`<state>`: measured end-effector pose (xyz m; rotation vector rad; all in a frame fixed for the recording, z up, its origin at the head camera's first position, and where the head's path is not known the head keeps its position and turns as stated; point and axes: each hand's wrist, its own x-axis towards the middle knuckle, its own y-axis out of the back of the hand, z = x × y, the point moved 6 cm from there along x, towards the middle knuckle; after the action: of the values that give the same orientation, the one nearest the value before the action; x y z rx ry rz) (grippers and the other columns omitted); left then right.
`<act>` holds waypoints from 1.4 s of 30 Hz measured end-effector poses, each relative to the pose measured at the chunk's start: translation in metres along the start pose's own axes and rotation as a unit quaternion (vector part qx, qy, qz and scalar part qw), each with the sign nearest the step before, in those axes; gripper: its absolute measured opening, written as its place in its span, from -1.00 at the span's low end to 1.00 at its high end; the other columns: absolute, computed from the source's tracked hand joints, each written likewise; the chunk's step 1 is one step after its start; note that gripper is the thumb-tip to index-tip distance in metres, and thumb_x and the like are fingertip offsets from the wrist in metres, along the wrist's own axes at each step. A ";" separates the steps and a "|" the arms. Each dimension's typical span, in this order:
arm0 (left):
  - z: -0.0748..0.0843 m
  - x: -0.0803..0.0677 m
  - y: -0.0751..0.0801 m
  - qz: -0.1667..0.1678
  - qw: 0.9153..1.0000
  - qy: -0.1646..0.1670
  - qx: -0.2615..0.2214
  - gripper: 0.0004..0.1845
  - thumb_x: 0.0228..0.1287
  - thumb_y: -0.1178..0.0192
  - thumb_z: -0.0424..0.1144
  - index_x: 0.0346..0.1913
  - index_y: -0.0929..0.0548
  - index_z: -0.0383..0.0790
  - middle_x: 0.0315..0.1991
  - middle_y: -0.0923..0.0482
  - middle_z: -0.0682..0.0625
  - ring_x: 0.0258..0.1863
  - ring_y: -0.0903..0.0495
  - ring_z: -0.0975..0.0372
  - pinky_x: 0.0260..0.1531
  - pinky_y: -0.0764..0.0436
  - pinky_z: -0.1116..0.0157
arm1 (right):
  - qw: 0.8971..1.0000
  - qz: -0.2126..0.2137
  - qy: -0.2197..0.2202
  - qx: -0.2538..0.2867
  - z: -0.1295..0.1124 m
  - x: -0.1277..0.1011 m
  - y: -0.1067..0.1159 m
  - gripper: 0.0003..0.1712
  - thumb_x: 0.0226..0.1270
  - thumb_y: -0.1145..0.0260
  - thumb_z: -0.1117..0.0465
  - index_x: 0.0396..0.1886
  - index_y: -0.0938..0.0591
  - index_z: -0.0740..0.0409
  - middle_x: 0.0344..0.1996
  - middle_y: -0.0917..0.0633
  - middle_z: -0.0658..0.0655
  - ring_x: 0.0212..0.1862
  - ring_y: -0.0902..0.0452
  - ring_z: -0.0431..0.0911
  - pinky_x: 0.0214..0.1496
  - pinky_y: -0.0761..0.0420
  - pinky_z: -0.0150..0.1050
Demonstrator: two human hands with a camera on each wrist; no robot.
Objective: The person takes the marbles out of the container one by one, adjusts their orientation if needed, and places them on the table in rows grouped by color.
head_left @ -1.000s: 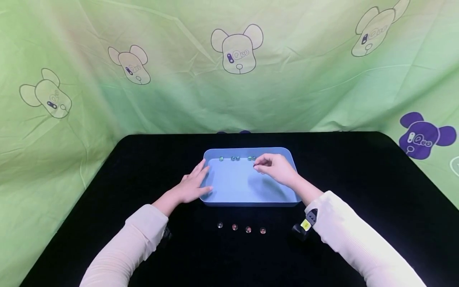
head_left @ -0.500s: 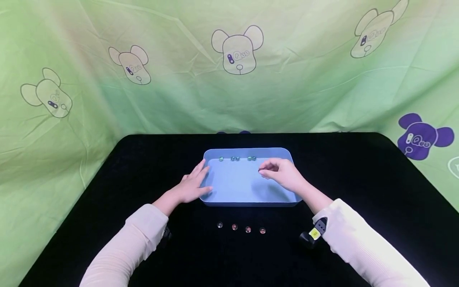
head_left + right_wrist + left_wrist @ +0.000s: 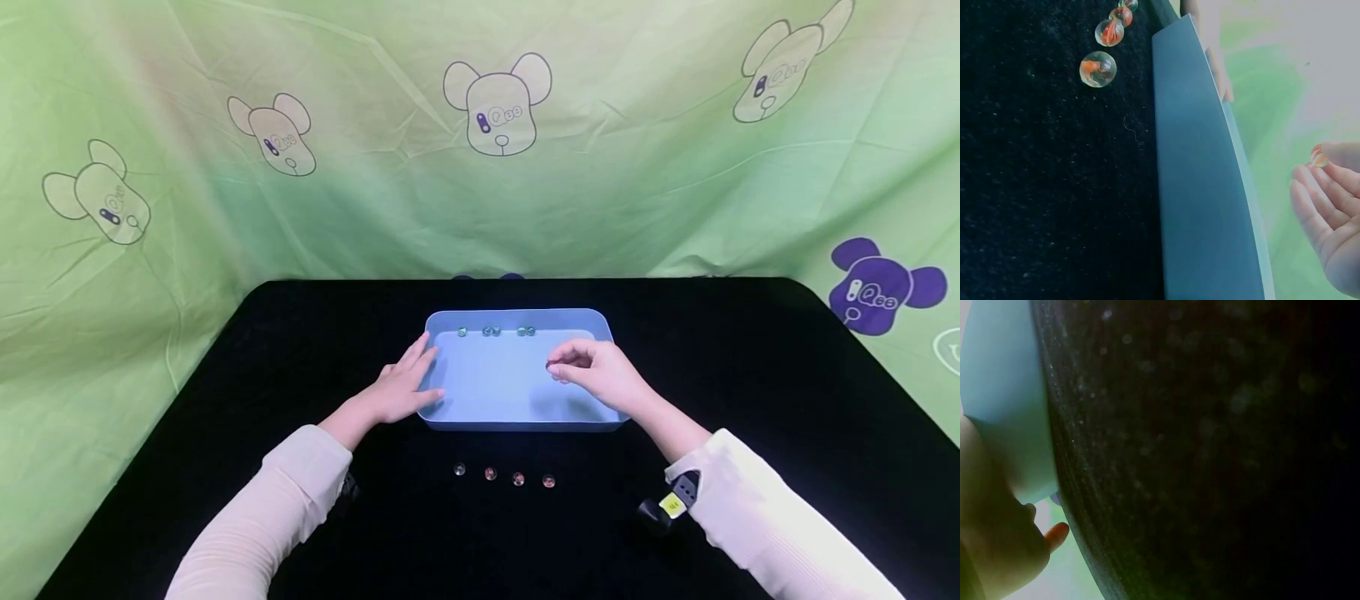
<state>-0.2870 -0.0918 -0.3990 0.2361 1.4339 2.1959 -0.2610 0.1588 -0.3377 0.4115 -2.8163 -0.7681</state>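
My right hand [image 3: 596, 369] pinches a glass marble with an orange-red swirl [image 3: 1318, 156] between thumb and fingertips, above the right part of a blue tray [image 3: 487, 423]. Fingers spread, my left hand [image 3: 397, 392] rests on the tray's left rim; in the left wrist view only part of that hand shows beside the tray wall. Along the far side inside the tray lie several green-tinted marbles [image 3: 491, 332], two pairs close together and one apart on the left.
On the black table [image 3: 315, 533], in front of the tray, sits a spaced row of marbles: a clear-looking one [image 3: 460, 469] on the left, and orange-swirled ones [image 3: 1097, 69] to its right. A green patterned cloth [image 3: 360, 200] hangs behind the table.
With the marble still pinched, my right hand has drawn back from the far-side marbles, toward the near right of the tray. The left hand has stayed in place.
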 end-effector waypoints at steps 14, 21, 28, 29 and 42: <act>-0.001 0.001 -0.001 -0.006 1.000 0.009 0.001 -0.24 0.19 0.05 0.08 0.33 0.05 -0.23 0.34 0.44 0.00 0.29 0.32 0.15 0.07 0.03 -0.02 | 1.000 -0.008 -0.008 0.013 -0.002 -0.015 0.002 -0.78 0.07 -0.27 0.21 -0.33 -0.57 0.28 -0.45 -0.61 0.09 -0.37 -0.53 -0.20 -0.33 -0.46 -0.33; -0.001 0.000 -0.001 -0.005 1.000 0.005 0.003 -0.24 0.19 0.05 0.08 0.32 0.05 -0.23 0.34 0.44 -0.02 0.29 0.33 0.16 0.07 0.02 -0.02 | 1.000 -0.012 -0.010 0.018 -0.002 -0.026 0.002 -0.78 0.07 -0.27 0.21 -0.33 -0.56 0.27 -0.44 -0.61 0.08 -0.39 -0.51 -0.21 -0.32 -0.46 -0.33; 0.000 0.000 -0.001 -0.004 1.000 0.002 0.003 -0.24 0.19 0.06 0.08 0.32 0.06 -0.24 0.34 0.45 -0.02 0.29 0.33 0.14 0.07 0.02 -0.03 | 0.999 -0.019 -0.001 0.026 -0.002 -0.034 0.001 -0.80 0.07 -0.27 0.24 -0.35 -0.56 0.29 -0.44 -0.61 0.09 -0.39 -0.52 -0.20 -0.31 -0.47 -0.34; 0.000 0.000 -0.001 -0.004 1.000 0.003 0.003 -0.24 0.19 0.06 0.08 0.33 0.06 -0.23 0.34 0.45 -0.01 0.29 0.33 0.14 0.07 0.02 -0.03 | 0.999 -0.018 0.001 0.027 -0.002 -0.034 0.001 -0.81 0.06 -0.27 0.24 -0.36 -0.56 0.28 -0.44 -0.61 0.08 -0.40 -0.52 -0.20 -0.31 -0.48 -0.34; 0.000 0.000 0.000 -0.002 1.000 0.002 -0.002 -0.25 0.19 0.05 0.07 0.32 0.04 -0.24 0.34 0.43 -0.02 0.29 0.31 0.13 0.07 0.03 -0.04 | 0.998 -0.037 0.014 0.056 0.002 -0.048 -0.003 -0.87 0.04 -0.28 0.30 -0.42 -0.55 0.29 -0.48 -0.59 0.09 -0.41 -0.52 -0.21 -0.35 -0.50 -0.32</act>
<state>-0.2868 -0.0914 -0.3991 0.2280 1.4298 2.1976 -0.2155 0.1727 -0.3463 0.5426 -2.8399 -0.6163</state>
